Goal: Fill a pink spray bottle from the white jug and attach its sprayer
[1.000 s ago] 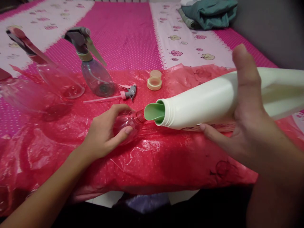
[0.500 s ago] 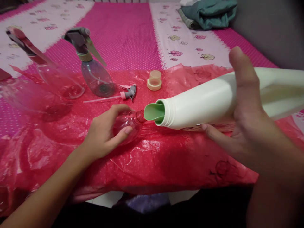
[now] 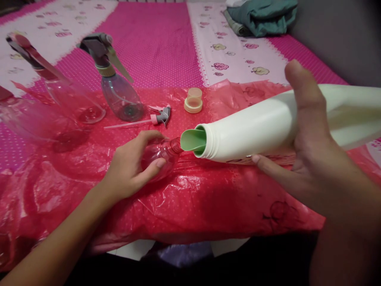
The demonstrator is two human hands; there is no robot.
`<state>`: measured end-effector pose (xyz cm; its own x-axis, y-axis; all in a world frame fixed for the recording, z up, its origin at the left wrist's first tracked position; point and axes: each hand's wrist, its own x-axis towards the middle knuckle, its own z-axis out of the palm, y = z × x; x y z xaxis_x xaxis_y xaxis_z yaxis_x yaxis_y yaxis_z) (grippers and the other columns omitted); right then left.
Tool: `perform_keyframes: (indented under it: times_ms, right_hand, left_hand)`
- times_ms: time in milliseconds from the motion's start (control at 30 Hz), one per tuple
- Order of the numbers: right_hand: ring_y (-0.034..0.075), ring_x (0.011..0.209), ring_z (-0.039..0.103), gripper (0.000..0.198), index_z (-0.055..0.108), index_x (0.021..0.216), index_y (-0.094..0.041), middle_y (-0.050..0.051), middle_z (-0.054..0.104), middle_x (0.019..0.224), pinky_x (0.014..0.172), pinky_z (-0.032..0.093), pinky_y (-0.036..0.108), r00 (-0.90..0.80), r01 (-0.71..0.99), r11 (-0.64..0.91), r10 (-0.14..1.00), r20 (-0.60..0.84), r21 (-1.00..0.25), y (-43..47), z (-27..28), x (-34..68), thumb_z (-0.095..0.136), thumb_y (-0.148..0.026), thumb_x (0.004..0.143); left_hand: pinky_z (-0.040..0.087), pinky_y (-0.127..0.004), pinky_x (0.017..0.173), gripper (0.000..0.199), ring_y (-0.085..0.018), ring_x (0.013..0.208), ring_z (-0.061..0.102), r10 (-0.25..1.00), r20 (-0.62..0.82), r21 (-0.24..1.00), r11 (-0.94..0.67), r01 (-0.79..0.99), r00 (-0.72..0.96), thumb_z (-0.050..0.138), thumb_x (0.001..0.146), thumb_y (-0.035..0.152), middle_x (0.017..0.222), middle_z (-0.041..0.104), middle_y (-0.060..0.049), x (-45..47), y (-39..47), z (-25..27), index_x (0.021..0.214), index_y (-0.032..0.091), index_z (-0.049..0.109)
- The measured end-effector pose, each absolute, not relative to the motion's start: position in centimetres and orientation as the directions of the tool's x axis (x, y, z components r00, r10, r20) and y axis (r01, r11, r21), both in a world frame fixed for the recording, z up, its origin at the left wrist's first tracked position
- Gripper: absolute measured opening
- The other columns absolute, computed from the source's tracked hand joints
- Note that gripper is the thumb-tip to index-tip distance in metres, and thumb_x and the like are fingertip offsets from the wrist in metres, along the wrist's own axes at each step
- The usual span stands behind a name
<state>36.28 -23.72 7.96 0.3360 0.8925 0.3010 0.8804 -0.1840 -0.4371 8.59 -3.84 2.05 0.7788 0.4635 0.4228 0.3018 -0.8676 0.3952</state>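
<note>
One clear bottle (image 3: pixel 163 154) is grasped by left hand (image 3: pixel 127 165) inside red sheet's (image 3: pixel 184 206) edge; right hand (image 3: pixel 315 174) grasps white bottle (image 3: pixel 256 127), print unreadable.

Bottles number five: one grey-headed sprayer (image 3: pixel 120 95), one pink-headed sprayer (image 3: pixel 71 95), one edge-cropped clear bottle (image 3: pixel 34 123), one small open bottle (image 3: pixel 165 157) and one white bottle (image 3: pixel 256 123). Loose parts number two: one spray head (image 3: pixel 162 116) and one cap (image 3: pixel 193 101). Remaining entries are one left hand (image 3: pixel 127 165), one right hand (image 3: pixel 315 167), one red sheet (image 3: pixel 190 202) and one patterned cover (image 3: pixel 154 43).

The long white plastic bottle (image 3: pixel 253 129) looks smooth. The wide red plastic sheet (image 3: pixel 190 202) is glossy and crinkled.
</note>
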Motion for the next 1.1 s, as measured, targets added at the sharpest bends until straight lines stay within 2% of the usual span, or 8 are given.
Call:
perform_keyframes:
  times_ms: [100, 167, 300, 467, 667, 800, 933, 1100]
  right_hand:
    - [0.036, 0.115, 0.065, 0.110, 0.003, 0.175, -0.056, 0.012, 0.048, 0.141, 0.093, 0.064, 0.069, 0.370, 0.852, -0.207, 0.888, 0.274, -0.480, -23.7, 7.9, 36.4, 0.062, -0.038, 0.085]
    - [0.038, 0.120, 0.063, 0.111, 0.003, 0.177, -0.052, 0.013, 0.048, 0.139, 0.100, 0.061, 0.072, 0.359, 0.872, -0.205, 0.886, 0.295, -0.445, -23.6, 7.8, 36.3, 0.062, -0.037, 0.084]
    - [0.040, 0.135, 0.057, 0.114, 0.003, 0.180, -0.038, 0.014, 0.049, 0.137, 0.125, 0.041, 0.074, 0.307, 0.913, -0.173, 0.886, 0.346, -0.369, -23.5, 7.7, 36.0, 0.062, -0.031, 0.082]
    - [0.032, 0.114, 0.062, 0.120, -0.003, 0.178, -0.045, 0.014, 0.045, 0.147, 0.104, 0.060, 0.066, 0.295, 0.910, -0.155, 0.895, 0.336, -0.385, -23.8, 7.7, 36.8, 0.062, -0.030, 0.079]
    - [0.038, 0.133, 0.055, 0.123, -0.005, 0.178, -0.044, 0.015, 0.042, 0.146, 0.097, 0.066, 0.053, 0.263, 0.925, -0.133, 0.900, 0.348, -0.356, -23.6, 7.4, 37.6, 0.072, -0.036, 0.084]
    - [0.041, 0.141, 0.052, 0.121, -0.007, 0.178, -0.041, 0.015, 0.042, 0.147, 0.100, 0.064, 0.056, 0.264, 0.931, -0.139, 0.896, 0.358, -0.338, -23.4, 7.3, 37.4, 0.070, -0.036, 0.085]
    - [0.042, 0.141, 0.052, 0.122, -0.007, 0.179, -0.041, 0.016, 0.042, 0.149, 0.112, 0.055, 0.067, 0.272, 0.929, -0.146, 0.891, 0.362, -0.339, -23.5, 7.3, 37.1, 0.071, -0.037, 0.085]
    - [0.041, 0.142, 0.053, 0.117, -0.008, 0.178, -0.042, 0.015, 0.038, 0.160, 0.120, 0.048, 0.071, 0.358, 0.879, -0.196, 0.874, 0.329, -0.435, -23.5, 7.5, 35.9, 0.066, -0.035, 0.087]
  left_hand:
    - [0.063, -0.044, 0.088, 0.035, -0.031, 0.109, 0.081, 0.473, 0.414, 0.403, -0.861, 0.309, 0.778, 0.052, 0.108, 0.048, 0.126, 0.082, -0.008, 8.6, -3.8, 2.0, 0.136, 0.027, 0.056]
    - [0.063, -0.045, 0.087, 0.035, -0.031, 0.108, 0.081, 0.471, 0.413, 0.402, -0.862, 0.308, 0.780, 0.052, 0.108, 0.048, 0.126, 0.082, -0.008, 8.7, -3.8, 1.9, 0.136, 0.027, 0.056]
    - [0.063, -0.045, 0.087, 0.035, -0.031, 0.109, 0.081, 0.465, 0.422, 0.399, -0.866, 0.302, 0.778, 0.052, 0.109, 0.049, 0.126, 0.081, -0.008, 8.7, -3.9, 1.9, 0.136, 0.028, 0.056]
    - [0.062, -0.044, 0.088, 0.034, -0.031, 0.108, 0.081, 0.471, 0.420, 0.399, -0.864, 0.308, 0.776, 0.053, 0.108, 0.048, 0.126, 0.081, -0.008, 8.6, -3.8, 1.8, 0.135, 0.027, 0.057]
    - [0.063, -0.044, 0.087, 0.034, -0.031, 0.108, 0.081, 0.469, 0.417, 0.400, -0.864, 0.307, 0.778, 0.053, 0.108, 0.049, 0.125, 0.081, -0.007, 8.6, -3.9, 1.9, 0.135, 0.028, 0.057]
    - [0.062, -0.044, 0.087, 0.034, -0.031, 0.108, 0.081, 0.474, 0.415, 0.403, -0.861, 0.309, 0.777, 0.052, 0.109, 0.049, 0.126, 0.081, -0.006, 8.6, -3.9, 2.0, 0.135, 0.028, 0.057]
    - [0.062, -0.044, 0.087, 0.035, -0.031, 0.109, 0.081, 0.469, 0.424, 0.405, -0.863, 0.301, 0.775, 0.053, 0.109, 0.049, 0.125, 0.081, -0.007, 8.5, -3.8, 1.9, 0.136, 0.027, 0.057]
    - [0.062, -0.043, 0.087, 0.035, -0.030, 0.109, 0.081, 0.471, 0.425, 0.398, -0.864, 0.308, 0.773, 0.051, 0.110, 0.051, 0.126, 0.081, -0.007, 8.5, -3.7, 1.9, 0.136, 0.028, 0.056]
